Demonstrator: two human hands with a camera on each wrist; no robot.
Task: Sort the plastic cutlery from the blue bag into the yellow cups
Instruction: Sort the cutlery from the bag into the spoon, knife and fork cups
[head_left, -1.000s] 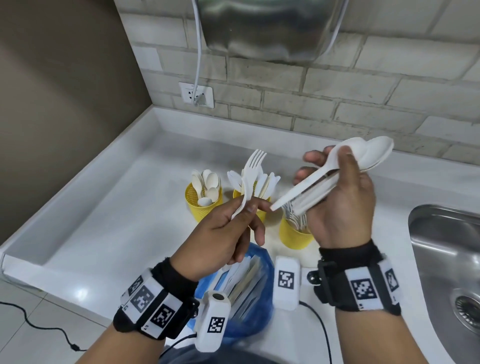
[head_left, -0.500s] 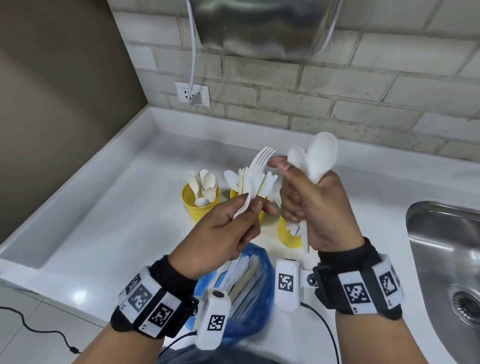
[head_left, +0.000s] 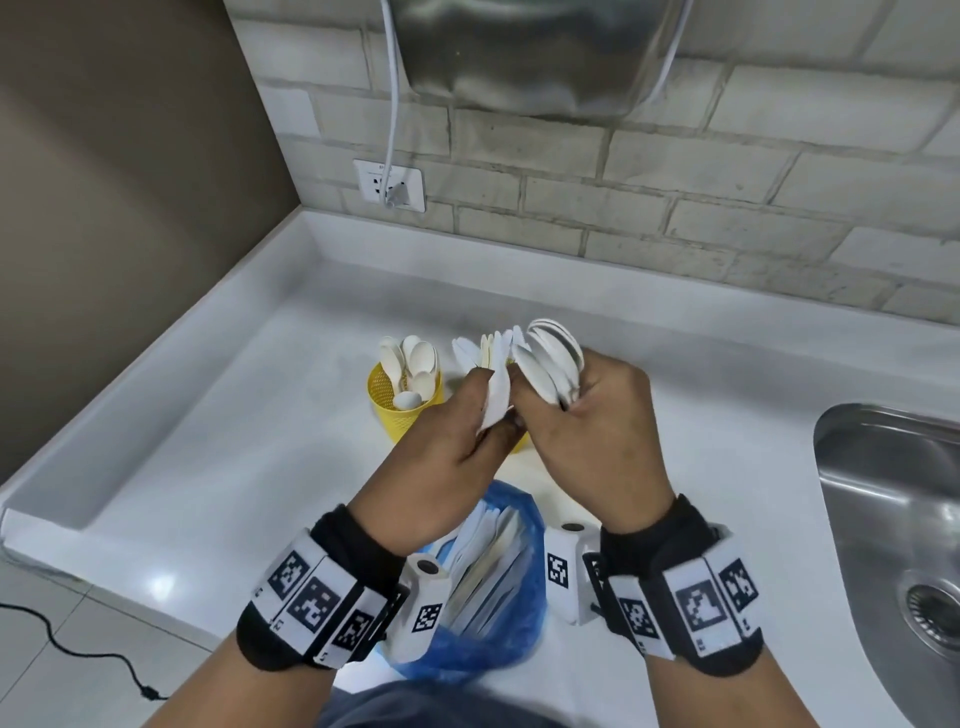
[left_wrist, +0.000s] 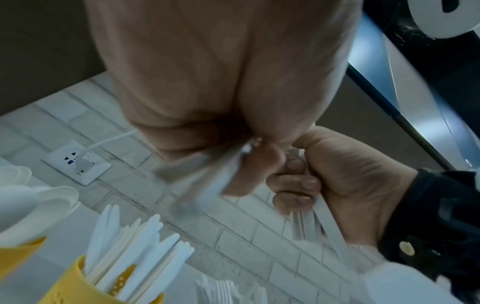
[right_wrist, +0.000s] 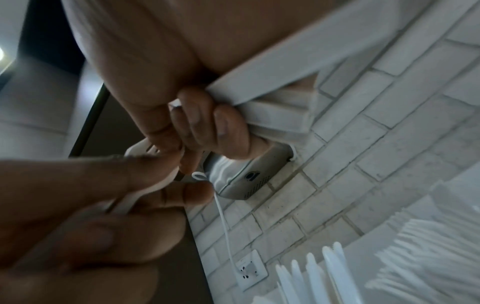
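My left hand (head_left: 457, 436) pinches one white plastic fork (head_left: 493, 408) by its handle; the left wrist view shows this fork (left_wrist: 202, 185) blurred. My right hand (head_left: 597, 426) grips a bunch of white spoons (head_left: 553, 364), bowls up, and its fingers (right_wrist: 207, 123) curl round the handles. The two hands meet above the yellow cups. The left yellow cup (head_left: 400, 421) holds spoons. The cup of knives (left_wrist: 78, 288) is mostly hidden behind my hands in the head view. The blue bag (head_left: 493, 639) lies near me with cutlery inside.
A steel sink (head_left: 893, 519) is set into the white counter (head_left: 234, 441) on the right. A wall socket (head_left: 389, 184) with a white cable sits on the brick wall behind. A metal appliance (head_left: 519, 52) hangs above. Forks (left_wrist: 228, 292) stand in a third cup.
My right hand has turned the spoons upright and brought them down and left until it meets my left hand. The fork in my left hand has dropped lower.
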